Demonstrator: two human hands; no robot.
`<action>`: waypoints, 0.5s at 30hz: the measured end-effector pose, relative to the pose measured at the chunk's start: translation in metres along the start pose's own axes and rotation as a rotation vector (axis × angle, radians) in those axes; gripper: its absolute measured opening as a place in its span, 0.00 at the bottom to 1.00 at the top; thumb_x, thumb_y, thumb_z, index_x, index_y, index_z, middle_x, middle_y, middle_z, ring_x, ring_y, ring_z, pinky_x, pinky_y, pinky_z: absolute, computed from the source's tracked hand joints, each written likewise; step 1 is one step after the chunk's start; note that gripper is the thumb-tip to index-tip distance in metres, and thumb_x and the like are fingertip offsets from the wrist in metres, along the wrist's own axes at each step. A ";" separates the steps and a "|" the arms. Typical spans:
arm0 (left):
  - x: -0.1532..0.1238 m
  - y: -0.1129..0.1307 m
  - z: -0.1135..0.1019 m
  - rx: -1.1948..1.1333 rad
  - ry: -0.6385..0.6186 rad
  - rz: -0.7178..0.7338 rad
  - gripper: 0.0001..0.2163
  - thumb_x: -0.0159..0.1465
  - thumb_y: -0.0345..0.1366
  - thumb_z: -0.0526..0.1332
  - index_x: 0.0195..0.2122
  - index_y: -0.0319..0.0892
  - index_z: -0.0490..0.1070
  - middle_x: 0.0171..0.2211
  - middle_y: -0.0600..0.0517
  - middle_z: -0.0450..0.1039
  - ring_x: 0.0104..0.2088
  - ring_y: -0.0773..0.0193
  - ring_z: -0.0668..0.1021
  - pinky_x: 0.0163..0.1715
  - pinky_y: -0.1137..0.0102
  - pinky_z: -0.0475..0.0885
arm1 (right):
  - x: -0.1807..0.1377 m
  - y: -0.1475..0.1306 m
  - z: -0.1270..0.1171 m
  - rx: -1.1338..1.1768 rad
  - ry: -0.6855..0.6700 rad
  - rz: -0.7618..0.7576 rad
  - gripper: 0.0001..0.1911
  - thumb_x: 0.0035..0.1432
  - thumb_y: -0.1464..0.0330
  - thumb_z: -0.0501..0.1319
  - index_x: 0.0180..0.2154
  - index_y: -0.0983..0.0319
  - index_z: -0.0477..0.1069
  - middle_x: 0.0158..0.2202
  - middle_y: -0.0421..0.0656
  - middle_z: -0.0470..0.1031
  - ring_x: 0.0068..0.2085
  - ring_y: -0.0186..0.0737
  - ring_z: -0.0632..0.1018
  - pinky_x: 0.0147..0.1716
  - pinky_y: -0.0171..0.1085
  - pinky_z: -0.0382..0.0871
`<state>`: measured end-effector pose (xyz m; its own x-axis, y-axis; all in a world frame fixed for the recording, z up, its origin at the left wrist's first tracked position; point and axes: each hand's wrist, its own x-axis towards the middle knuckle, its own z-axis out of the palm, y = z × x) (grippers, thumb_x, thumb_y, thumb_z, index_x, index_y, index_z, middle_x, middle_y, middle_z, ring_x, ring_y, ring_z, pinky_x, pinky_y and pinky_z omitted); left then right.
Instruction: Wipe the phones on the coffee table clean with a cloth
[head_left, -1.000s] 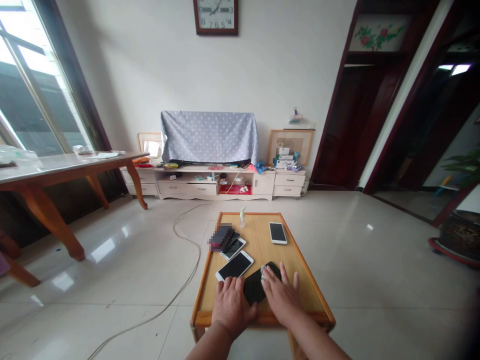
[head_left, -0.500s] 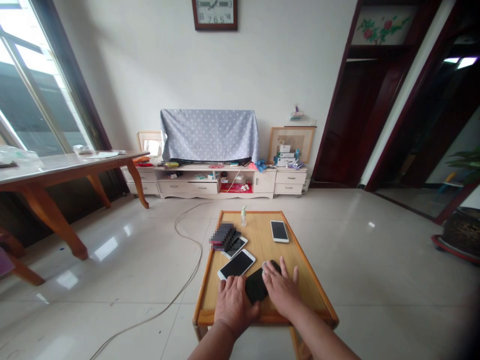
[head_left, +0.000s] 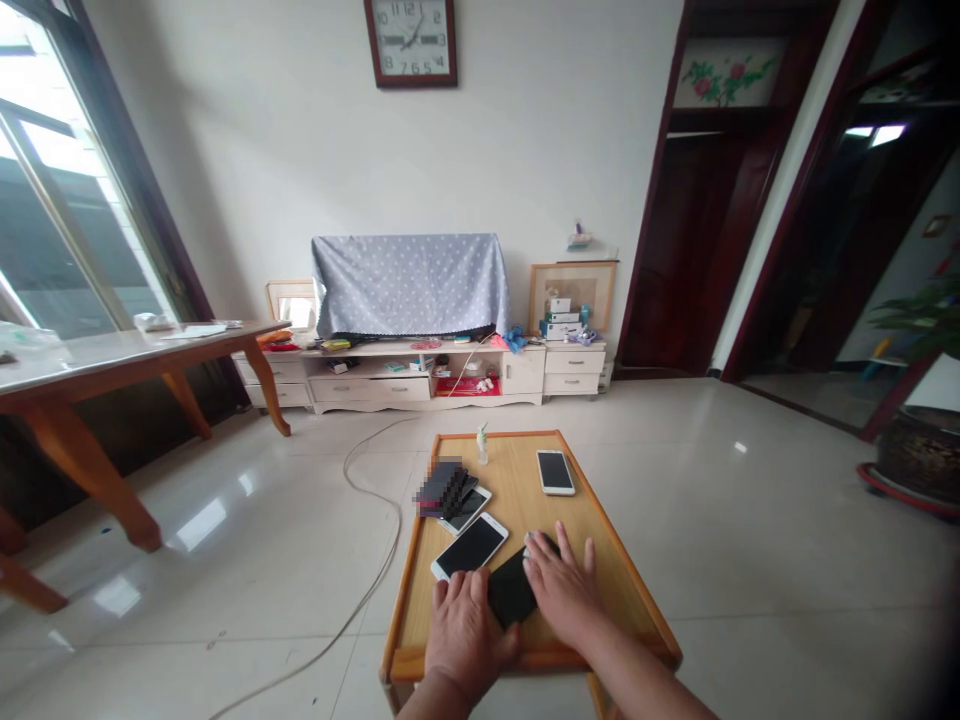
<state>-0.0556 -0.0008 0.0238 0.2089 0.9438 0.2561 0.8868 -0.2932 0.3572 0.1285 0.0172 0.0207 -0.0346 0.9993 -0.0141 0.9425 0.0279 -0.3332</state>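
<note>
A black smartphone (head_left: pixel 513 590) lies slanted at the near end of the small wooden table (head_left: pixel 517 460). My left hand (head_left: pixel 463 622) holds its left end, with fingers bent over the top and the thumb along the near edge. Across its right part rests my right hand (head_left: pixel 564 592). Under that hand's index and middle fingertips shows a bit of white wipe (head_left: pixel 529 546), pressed on the screen; the other fingers are spread. Just beyond my left hand is a white phone (head_left: pixel 471 548) with a dark screen.
Another white phone (head_left: pixel 555 472) lies at the table's far right. A small spray bottle (head_left: pixel 482 446) stands near the far edge. Several phones, partly blurred out (head_left: pixel 444 486), are piled at the left. A cable (head_left: pixel 386 570) crosses the floor left of the table.
The view has tilted up and turned slightly right. Both hands keep about the same places on the black smartphone, and the other phones have not moved on the table.
</note>
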 end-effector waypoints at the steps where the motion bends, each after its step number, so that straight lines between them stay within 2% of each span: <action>1: 0.001 -0.001 0.001 -0.007 -0.004 0.004 0.23 0.53 0.43 0.66 0.50 0.44 0.72 0.45 0.45 0.78 0.50 0.47 0.74 0.56 0.54 0.60 | -0.009 -0.007 0.005 0.009 -0.021 -0.056 0.33 0.75 0.51 0.32 0.71 0.51 0.56 0.73 0.35 0.55 0.76 0.56 0.40 0.68 0.70 0.21; 4: 0.001 -0.002 0.002 -0.008 -0.025 0.008 0.18 0.56 0.40 0.63 0.48 0.46 0.72 0.43 0.47 0.78 0.48 0.49 0.75 0.54 0.56 0.61 | -0.031 -0.018 0.017 0.062 -0.070 -0.236 0.31 0.75 0.50 0.34 0.71 0.46 0.55 0.72 0.33 0.56 0.76 0.53 0.40 0.69 0.68 0.22; 6: 0.001 0.000 0.001 0.008 -0.023 0.004 0.20 0.55 0.42 0.64 0.49 0.45 0.72 0.44 0.46 0.78 0.50 0.48 0.75 0.56 0.55 0.61 | -0.032 -0.011 0.014 0.052 -0.061 -0.194 0.32 0.74 0.50 0.33 0.71 0.46 0.55 0.72 0.32 0.56 0.76 0.54 0.40 0.68 0.69 0.23; 9: 0.000 0.001 0.000 0.032 -0.020 0.008 0.24 0.53 0.45 0.67 0.50 0.44 0.72 0.46 0.45 0.78 0.52 0.46 0.74 0.57 0.55 0.60 | -0.019 0.012 0.003 -0.002 -0.012 0.036 0.33 0.74 0.50 0.32 0.71 0.48 0.54 0.73 0.33 0.54 0.76 0.56 0.38 0.67 0.72 0.24; 11: 0.000 0.000 0.000 0.033 -0.034 0.025 0.23 0.53 0.47 0.67 0.50 0.45 0.72 0.46 0.45 0.78 0.52 0.46 0.74 0.57 0.54 0.60 | -0.015 0.019 -0.002 -0.019 0.003 0.109 0.33 0.74 0.51 0.31 0.72 0.50 0.54 0.73 0.33 0.53 0.76 0.56 0.37 0.67 0.73 0.25; 13: 0.000 -0.004 0.003 0.022 -0.044 0.033 0.23 0.54 0.48 0.66 0.49 0.46 0.72 0.46 0.46 0.78 0.52 0.46 0.74 0.57 0.54 0.60 | -0.021 0.016 0.001 -0.015 -0.006 0.058 0.33 0.74 0.50 0.32 0.72 0.50 0.54 0.73 0.34 0.54 0.76 0.55 0.38 0.68 0.72 0.24; 15: 0.001 -0.008 0.006 0.005 -0.054 0.034 0.22 0.55 0.49 0.66 0.49 0.46 0.71 0.46 0.46 0.78 0.52 0.46 0.74 0.56 0.54 0.60 | -0.035 0.005 0.007 0.015 -0.032 -0.060 0.32 0.74 0.49 0.33 0.71 0.48 0.56 0.73 0.33 0.55 0.76 0.54 0.40 0.68 0.70 0.23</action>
<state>-0.0600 0.0035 0.0158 0.2612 0.9401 0.2193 0.8806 -0.3251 0.3447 0.1324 -0.0182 0.0125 -0.1021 0.9945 -0.0236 0.9333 0.0876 -0.3483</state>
